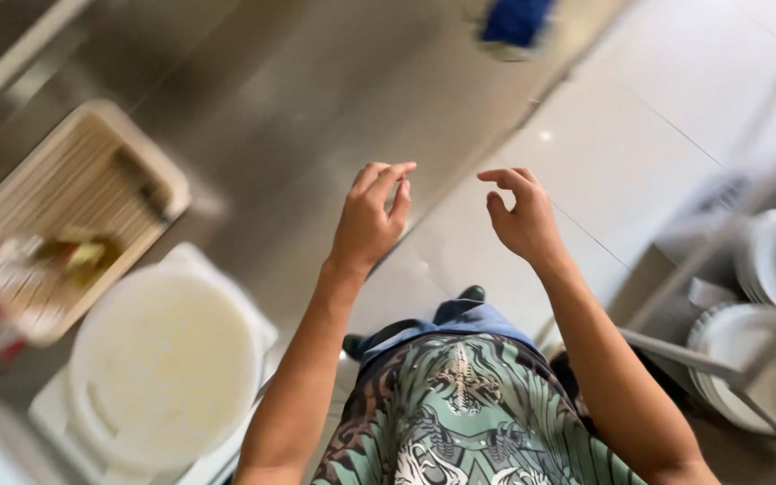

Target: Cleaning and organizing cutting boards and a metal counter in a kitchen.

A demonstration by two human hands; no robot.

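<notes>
Our left hand and right hand hang half-curled, holding nothing, above the steel bench. Motion blurs the slatted tray.

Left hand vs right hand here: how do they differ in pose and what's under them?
The left hand is raised over the steel counter, back toward the camera, thumb and forefinger meeting. The right hand is over the pale tiled floor, fingers curled with a gap to the thumb. The left hand is nearer the round white cutting board; the right is nearer the stacked white plates. Both are bare and hold nothing.
</notes>
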